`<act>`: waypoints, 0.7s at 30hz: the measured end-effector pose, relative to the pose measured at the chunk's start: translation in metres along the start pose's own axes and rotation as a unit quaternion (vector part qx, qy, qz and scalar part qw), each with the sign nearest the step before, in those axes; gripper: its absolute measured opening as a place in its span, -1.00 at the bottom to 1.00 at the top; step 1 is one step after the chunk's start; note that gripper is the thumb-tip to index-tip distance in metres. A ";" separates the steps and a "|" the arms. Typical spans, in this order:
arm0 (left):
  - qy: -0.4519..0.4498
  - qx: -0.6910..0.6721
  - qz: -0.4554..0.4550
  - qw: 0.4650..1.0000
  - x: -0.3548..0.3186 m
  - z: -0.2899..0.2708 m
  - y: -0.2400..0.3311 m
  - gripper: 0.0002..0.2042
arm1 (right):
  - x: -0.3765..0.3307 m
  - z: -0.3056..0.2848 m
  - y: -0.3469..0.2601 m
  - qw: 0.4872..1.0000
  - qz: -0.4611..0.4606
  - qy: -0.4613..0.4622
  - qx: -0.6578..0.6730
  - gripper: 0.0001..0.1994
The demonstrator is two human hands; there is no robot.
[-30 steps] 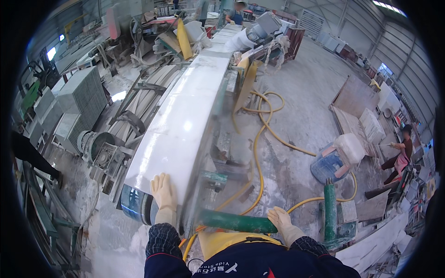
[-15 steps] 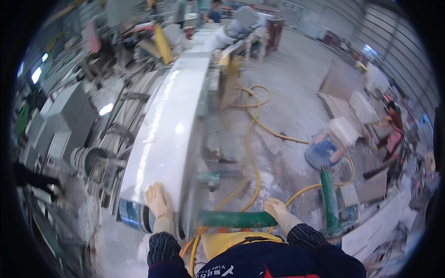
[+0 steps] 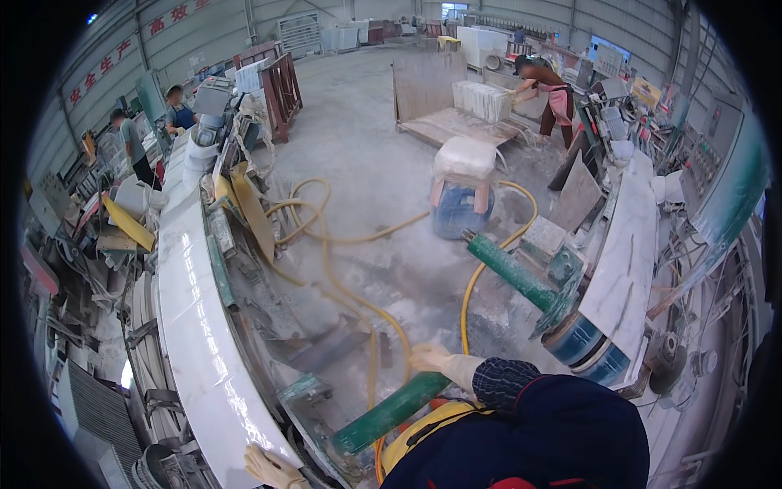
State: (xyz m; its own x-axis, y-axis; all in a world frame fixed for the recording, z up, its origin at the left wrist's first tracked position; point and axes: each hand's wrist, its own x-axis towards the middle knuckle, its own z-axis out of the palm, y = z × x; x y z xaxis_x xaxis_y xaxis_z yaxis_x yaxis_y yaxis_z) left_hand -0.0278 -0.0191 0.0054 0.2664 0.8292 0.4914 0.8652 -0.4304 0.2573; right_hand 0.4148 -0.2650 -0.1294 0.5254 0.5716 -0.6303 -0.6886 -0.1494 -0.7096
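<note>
The long curved white stone slab [image 3: 195,326] is steadied under the flat, open left grip [image 3: 273,469]; the green roller bar [image 3: 391,411] is clasped just beneath the right grip [image 3: 436,359] (polishing seemingly unfinished, dust everywhere).

— How's the light?

— Bright, even daylight — it comes from openings at the far end of the hall. Shadows are soft. The white slab [image 3: 191,326] carries a pale sheen along its top.

— Sharpness?

— Centre is fairly crisp. Toward the rim straight edges bow hard and detail smears; the corners are black. The gloved left hand [image 3: 273,469] at the bottom edge looks soft.
</note>
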 end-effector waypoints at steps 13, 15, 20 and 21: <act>0.010 0.065 0.037 0.997 -0.009 -0.006 -0.007 -0.63 | -0.008 0.001 -0.006 0.999 -0.001 -0.020 0.038 -0.72; 0.016 0.057 0.038 0.998 -0.010 -0.007 -0.007 -0.64 | -0.009 0.003 -0.006 0.998 0.001 -0.021 0.058 -0.78; 0.028 0.049 0.043 0.997 -0.012 -0.009 -0.005 -0.66 | -0.007 -0.001 -0.005 0.995 0.011 -0.041 0.093 -0.78; 0.027 0.046 0.040 0.998 -0.013 -0.011 -0.004 -0.66 | -0.004 -0.005 -0.002 0.993 0.010 -0.052 0.103 -0.77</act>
State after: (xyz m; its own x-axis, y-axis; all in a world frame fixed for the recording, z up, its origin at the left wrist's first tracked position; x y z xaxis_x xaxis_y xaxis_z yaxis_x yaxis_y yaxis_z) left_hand -0.0397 -0.0319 0.0068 0.3152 0.7720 0.5519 0.8777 -0.4584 0.1399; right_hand 0.4169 -0.2707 -0.1268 0.4629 0.6518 -0.6007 -0.7919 -0.0004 -0.6106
